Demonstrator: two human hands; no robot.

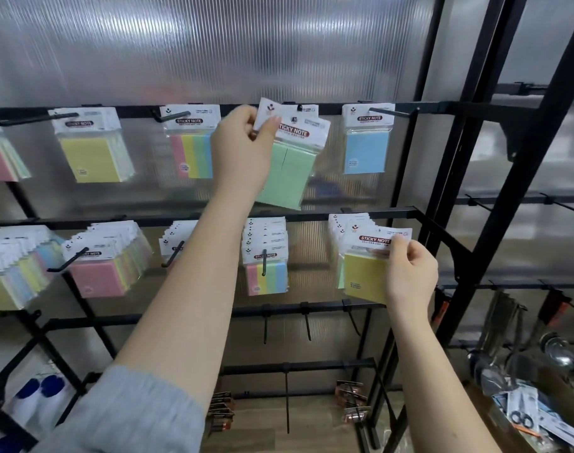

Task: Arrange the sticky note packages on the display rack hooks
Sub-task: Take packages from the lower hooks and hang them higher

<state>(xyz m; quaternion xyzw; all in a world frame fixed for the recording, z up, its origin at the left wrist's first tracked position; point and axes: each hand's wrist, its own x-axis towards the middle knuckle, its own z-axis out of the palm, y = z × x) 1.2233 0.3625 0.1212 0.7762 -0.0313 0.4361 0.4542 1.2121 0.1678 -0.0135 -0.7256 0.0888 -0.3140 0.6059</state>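
Observation:
My left hand pinches the white header card of a green sticky note package at the top row, right by a black hook; the pack hangs tilted. My right hand grips a yellow sticky note package by its header, in front of a stack of packs on the lower-right hook. Other packs hang along the top bar: a yellow one, a multicolour one and a blue one. The lower bar carries several thick bundles.
The black rack frame slants up on the right. Bare hooks stick out from a lower bar. Battery packs hang near the floor. Metal utensils and a box of goods sit at the lower right.

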